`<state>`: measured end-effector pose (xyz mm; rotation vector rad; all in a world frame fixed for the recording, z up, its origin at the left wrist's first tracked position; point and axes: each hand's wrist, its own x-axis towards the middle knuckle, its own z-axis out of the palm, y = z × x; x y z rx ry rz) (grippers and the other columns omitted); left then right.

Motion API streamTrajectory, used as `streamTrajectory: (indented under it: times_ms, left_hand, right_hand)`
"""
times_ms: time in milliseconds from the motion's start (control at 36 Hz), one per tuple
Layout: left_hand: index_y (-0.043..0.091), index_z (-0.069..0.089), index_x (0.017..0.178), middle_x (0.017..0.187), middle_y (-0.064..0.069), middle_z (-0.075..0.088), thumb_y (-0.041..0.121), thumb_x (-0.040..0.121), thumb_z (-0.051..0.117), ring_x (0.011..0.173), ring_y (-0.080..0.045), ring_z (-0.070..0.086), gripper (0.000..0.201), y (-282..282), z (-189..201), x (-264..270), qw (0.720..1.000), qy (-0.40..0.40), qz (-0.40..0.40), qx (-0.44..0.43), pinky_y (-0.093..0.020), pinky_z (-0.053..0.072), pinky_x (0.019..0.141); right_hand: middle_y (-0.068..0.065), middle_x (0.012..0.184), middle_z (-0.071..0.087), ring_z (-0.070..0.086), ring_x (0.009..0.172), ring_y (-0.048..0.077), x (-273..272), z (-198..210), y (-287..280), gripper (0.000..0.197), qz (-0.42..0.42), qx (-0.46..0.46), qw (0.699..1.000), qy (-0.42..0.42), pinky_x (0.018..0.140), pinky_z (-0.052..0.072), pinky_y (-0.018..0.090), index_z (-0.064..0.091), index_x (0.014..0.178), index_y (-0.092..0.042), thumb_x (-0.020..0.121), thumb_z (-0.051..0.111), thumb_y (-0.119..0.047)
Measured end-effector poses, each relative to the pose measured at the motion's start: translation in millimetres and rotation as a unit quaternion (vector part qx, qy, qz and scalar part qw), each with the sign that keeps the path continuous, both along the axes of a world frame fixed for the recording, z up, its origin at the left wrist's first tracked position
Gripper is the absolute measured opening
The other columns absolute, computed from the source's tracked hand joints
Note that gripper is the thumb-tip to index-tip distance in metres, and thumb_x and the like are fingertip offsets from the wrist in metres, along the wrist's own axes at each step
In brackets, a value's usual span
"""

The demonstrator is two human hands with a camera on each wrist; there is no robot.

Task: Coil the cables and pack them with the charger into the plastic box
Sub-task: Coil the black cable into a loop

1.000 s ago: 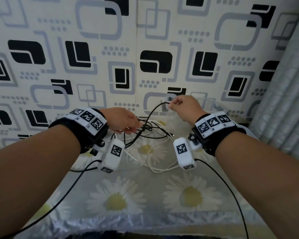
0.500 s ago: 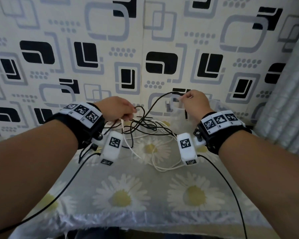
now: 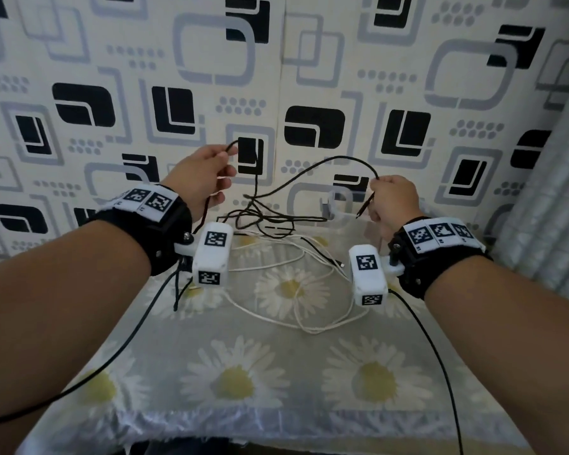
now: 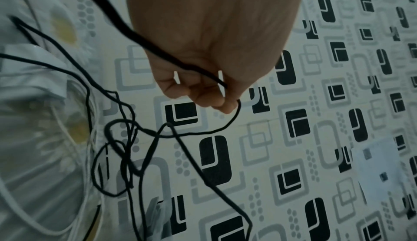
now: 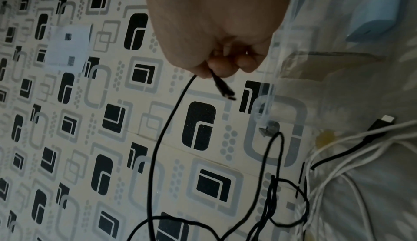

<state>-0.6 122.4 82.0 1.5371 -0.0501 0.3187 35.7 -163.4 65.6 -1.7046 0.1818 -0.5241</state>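
Note:
A thin black cable point(image 3: 312, 168) runs in the air between both raised hands. My left hand point(image 3: 207, 174) pinches one stretch of it high near the wall, fingers curled round the black cable point(image 4: 198, 68). My right hand point(image 3: 390, 200) pinches the cable close to its end, so the plug point(image 5: 224, 88) sticks out below the fingers. The rest hangs in a tangle point(image 3: 263, 218) down to the table. White cables point(image 3: 304, 310) lie looped on the daisy cloth. The clear plastic box point(image 3: 340, 208) stands at the back by the wall, with a pale blue charger point(image 5: 372, 11) beside it.
The table point(image 3: 276, 382) has a daisy-print cloth and ends at a fringed front edge. A patterned wall point(image 3: 309, 77) closes the back and a grey curtain point(image 3: 552, 192) the right side. Black sensor leads point(image 3: 437, 366) trail from both wrists over the cloth.
Both hands have risen and moved apart, the left one most, lifting the black cable off the table and stretching it. The tangle now hangs below them.

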Motion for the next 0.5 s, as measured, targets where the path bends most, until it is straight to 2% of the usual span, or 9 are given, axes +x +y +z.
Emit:
streamTrajectory:
  times_ms: [111,194,306,500]
  left_hand:
    - [0.033,0.064,0.101,0.070,0.009,0.056,0.025,0.102,0.039,0.058,-0.007,0.046,0.027,6,7,5,0.999,-0.031,0.014,-0.020,-0.023,0.034,0.056]
    - [0.034,0.063,0.106,0.075,0.009,0.055,0.025,0.102,0.039,0.061,-0.006,0.046,0.026,11,14,9,0.998,-0.054,0.021,-0.024,-0.023,0.036,0.057]
    - [0.035,0.060,0.104,0.074,0.009,0.054,0.025,0.103,0.037,0.061,-0.005,0.047,0.025,12,24,16,0.995,-0.074,0.011,-0.061,-0.022,0.037,0.060]
    - [0.039,0.061,0.101,0.074,0.012,0.057,0.028,0.103,0.038,0.068,-0.004,0.051,0.026,14,42,33,0.993,-0.086,-0.003,-0.083,-0.023,0.039,0.066]
  right_hand:
    - [0.005,0.063,0.049,0.041,0.046,0.018,-3,4,0,0.015,0.013,0.059,0.998,0.005,0.045,0.032,0.026,0.053,0.079,-0.018,0.092,0.049,-0.014]
    - [0.005,0.061,0.047,0.039,0.044,0.014,-5,6,3,0.010,0.039,0.108,0.993,0.005,0.046,0.031,0.024,0.052,0.088,-0.014,0.095,0.046,-0.011]
    - [0.004,0.058,0.048,0.042,0.042,0.012,-8,6,11,0.008,0.066,0.187,0.980,0.008,0.046,0.035,0.022,0.051,0.100,-0.013,0.097,0.044,-0.009]
    - [0.004,0.063,0.049,0.051,0.041,0.012,-7,4,21,0.010,0.114,0.299,0.947,-0.013,0.048,0.049,0.026,0.050,0.090,-0.014,0.097,0.045,-0.009]
